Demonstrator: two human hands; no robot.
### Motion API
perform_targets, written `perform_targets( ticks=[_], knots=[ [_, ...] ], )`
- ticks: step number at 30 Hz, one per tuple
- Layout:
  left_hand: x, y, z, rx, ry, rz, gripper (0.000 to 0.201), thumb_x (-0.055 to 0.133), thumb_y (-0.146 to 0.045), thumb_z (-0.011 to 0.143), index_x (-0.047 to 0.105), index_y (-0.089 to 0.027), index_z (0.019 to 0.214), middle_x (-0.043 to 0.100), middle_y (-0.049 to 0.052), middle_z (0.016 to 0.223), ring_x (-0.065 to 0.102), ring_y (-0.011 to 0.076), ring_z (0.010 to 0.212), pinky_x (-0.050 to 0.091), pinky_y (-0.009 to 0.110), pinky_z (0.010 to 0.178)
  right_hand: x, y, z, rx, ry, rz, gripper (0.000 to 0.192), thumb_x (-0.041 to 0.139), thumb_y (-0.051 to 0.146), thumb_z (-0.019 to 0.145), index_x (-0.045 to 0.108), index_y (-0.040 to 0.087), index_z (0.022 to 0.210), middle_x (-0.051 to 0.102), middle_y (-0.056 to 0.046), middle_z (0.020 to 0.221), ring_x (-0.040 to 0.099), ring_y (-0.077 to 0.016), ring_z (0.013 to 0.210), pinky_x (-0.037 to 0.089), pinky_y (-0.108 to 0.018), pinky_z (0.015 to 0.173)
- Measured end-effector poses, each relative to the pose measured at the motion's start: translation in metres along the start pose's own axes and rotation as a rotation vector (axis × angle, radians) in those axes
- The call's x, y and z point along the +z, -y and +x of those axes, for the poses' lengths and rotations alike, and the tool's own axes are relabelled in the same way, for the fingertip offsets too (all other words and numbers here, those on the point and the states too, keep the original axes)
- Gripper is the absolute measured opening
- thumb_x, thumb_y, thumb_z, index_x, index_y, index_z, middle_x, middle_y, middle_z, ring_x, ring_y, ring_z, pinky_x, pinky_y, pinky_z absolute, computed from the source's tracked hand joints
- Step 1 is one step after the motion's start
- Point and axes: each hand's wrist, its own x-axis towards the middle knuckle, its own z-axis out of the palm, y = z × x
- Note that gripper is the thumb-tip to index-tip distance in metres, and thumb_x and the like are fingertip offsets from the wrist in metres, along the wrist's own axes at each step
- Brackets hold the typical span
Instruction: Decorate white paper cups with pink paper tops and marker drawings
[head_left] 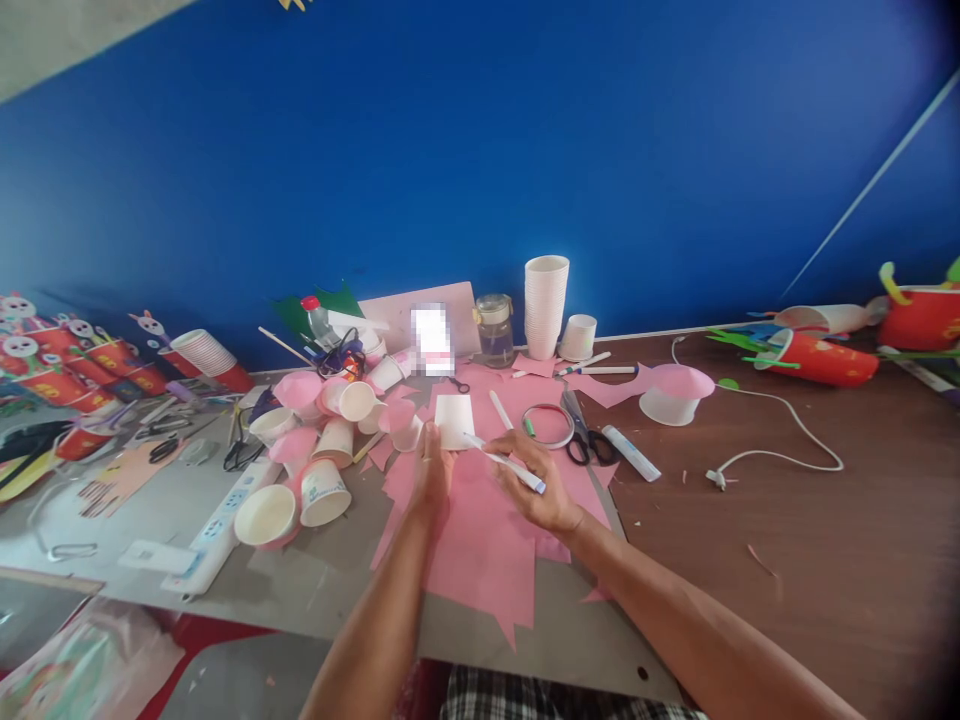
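My left hand (431, 468) holds the lower left edge of a small white paper piece (455, 418), nearly square and flat-looking. My right hand (536, 482) is closed around a white marker pen (525, 472) with a blue end. The marker's tip points left, close to the lower right part of the white piece; whether it touches cannot be made out. Beneath both hands spreads pink paper (480, 560) with jagged cut edges. A pair of black-handled scissors (589, 445) and a ring of tape (547, 425) lie just beyond my right hand.
Paper cups (326, 492), several with pink tops, crowd the left. Behind are a tall cup stack (546, 305), a glass jar (495, 330) and a blurred bright screen (433, 340). A white cable (802, 425) and a pink-topped cup (671, 395) lie right; a power strip (225, 530) lies left.
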Motion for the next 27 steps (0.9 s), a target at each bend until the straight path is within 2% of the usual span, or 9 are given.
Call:
perform_targets(
  ticks=[14, 17, 21, 24, 27],
  knots=[
    [0.0039, -0.0036, 0.0012, -0.107, 0.086, -0.143, 0.053, 0.061, -0.063, 0.078, 0.061, -0.017, 0.105, 0.067, 0.011, 0.106, 0.060, 0.0251, 0.105, 0.049, 0.035, 0.084, 0.0038, -0.0016, -0.0036, -0.016, -0.087, -0.018, 0.019, 0.055, 0.018, 0.086, 0.060, 0.023, 0.103, 0.063, -0.005, 0.089, 0.059, -0.0184, 0.078, 0.048, -0.034, 0.071],
    [0.0053, -0.0048, 0.0006, -0.118, 0.081, -0.161, 0.050, 0.060, -0.061, 0.080, 0.062, -0.017, 0.104, 0.068, 0.011, 0.104, 0.060, 0.0251, 0.105, 0.050, 0.035, 0.082, 0.0044, -0.0016, -0.0038, 0.017, -0.078, -0.020, 0.017, 0.053, 0.021, 0.089, 0.060, 0.023, 0.104, 0.064, -0.005, 0.088, 0.059, -0.0189, 0.077, 0.049, -0.034, 0.071],
    [0.0071, -0.0069, -0.0001, -0.138, 0.107, -0.175, 0.051, 0.056, -0.060, 0.082, 0.063, -0.017, 0.109, 0.067, 0.012, 0.109, 0.060, 0.0259, 0.108, 0.050, 0.036, 0.082, 0.0041, 0.0018, -0.0030, 0.086, -0.051, -0.017, 0.024, 0.046, 0.030, 0.095, 0.059, 0.022, 0.114, 0.068, -0.008, 0.095, 0.062, -0.0206, 0.082, 0.050, -0.036, 0.076],
    [0.0078, -0.0084, -0.0010, -0.154, 0.143, -0.184, 0.054, 0.055, -0.061, 0.082, 0.064, -0.016, 0.110, 0.066, 0.013, 0.114, 0.060, 0.0272, 0.110, 0.050, 0.037, 0.084, 0.0045, 0.0021, -0.0030, 0.087, -0.062, -0.023, 0.026, 0.046, 0.034, 0.095, 0.058, 0.023, 0.116, 0.068, -0.008, 0.096, 0.063, -0.0215, 0.087, 0.050, -0.036, 0.080],
    [0.0084, -0.0100, -0.0019, -0.172, 0.161, -0.198, 0.053, 0.057, -0.060, 0.081, 0.065, -0.015, 0.108, 0.067, 0.013, 0.114, 0.060, 0.0275, 0.110, 0.049, 0.038, 0.086, 0.0053, -0.0008, -0.0045, 0.077, -0.074, -0.018, 0.023, 0.049, 0.033, 0.094, 0.060, 0.024, 0.113, 0.067, -0.007, 0.094, 0.063, -0.0203, 0.084, 0.050, -0.034, 0.078]
  ],
)
